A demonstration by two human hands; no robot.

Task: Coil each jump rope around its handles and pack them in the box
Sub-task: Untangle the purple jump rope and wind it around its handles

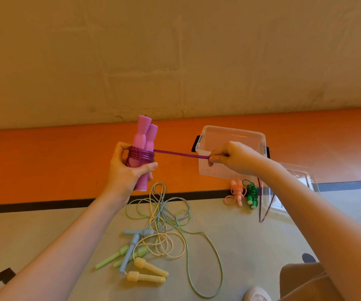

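The purple jump rope with its two pink plastic handles point(143, 148) is up in the air, mid-wrap! The left hand point(127, 168) has its fingers closed around the lower part of the paired handles, held upright, with a tidy band of purple cord turns point(141, 155) stacked just above the grip. The right hand point(232, 158) pinches the taut purple cord point(180, 154) between thumb and fingertips, stretched out sideways towards the clear plastic storage box point(229, 135). The loose remainder of the cord point(262, 205) hangs down below the right wrist, so there looks to be a fair bit left to wind.

Scoreboard, as I read it: two ropes look finished, a coiled peach-pink rope point(237, 192) and a coiled green rope point(251, 195), lying on the floor just in front of the box, not packed. The box appears empty, its transparent lid point(301, 174) lying beside it. On the floor nearer the person, a tangle of pale blue, light green and cream ropes point(160, 231) with their handles lies uncoiled. So: one in progress, three untouched, all the packing to come.
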